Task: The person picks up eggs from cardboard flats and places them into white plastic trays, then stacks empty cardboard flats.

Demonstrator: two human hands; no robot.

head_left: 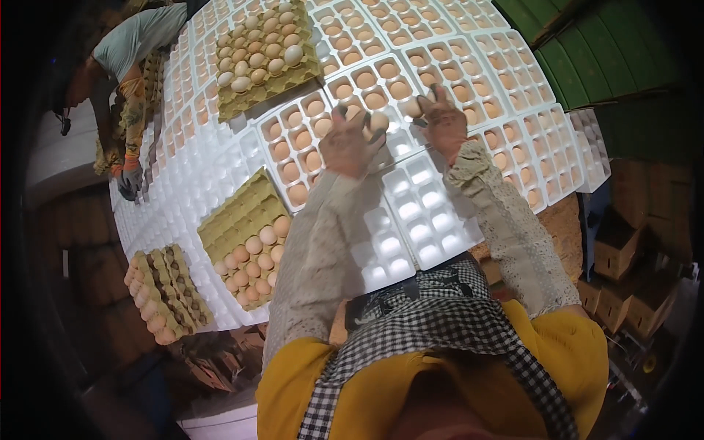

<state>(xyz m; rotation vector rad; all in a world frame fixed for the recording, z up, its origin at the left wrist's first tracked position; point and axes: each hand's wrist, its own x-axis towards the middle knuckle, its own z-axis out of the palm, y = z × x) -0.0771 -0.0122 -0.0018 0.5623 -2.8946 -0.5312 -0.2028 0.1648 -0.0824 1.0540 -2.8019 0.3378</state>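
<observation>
My left hand [349,145] is closed round a pale brown egg [378,121] just above a white plastic egg tray [400,149]. Dark covers show on its fingertips. To its right, my right hand [444,125] grips another egg [413,108] over the same tray. Brown eggs fill the far pockets of this tray, while pockets nearer me are bare. Closest to my body lies a white tray [430,213] with bare pockets. Left of my left forearm, a yellow-green pulp tray [238,209] has eggs in its near part and bare pockets in its far part.
Egg-filled white trays [469,77] cover the table's far and right side. A full pulp tray [268,51] rests on them; another pulp tray [169,290] sits at the near left edge. A co-worker [136,51] bends over the left side. Cardboard boxes [620,246] stand at right.
</observation>
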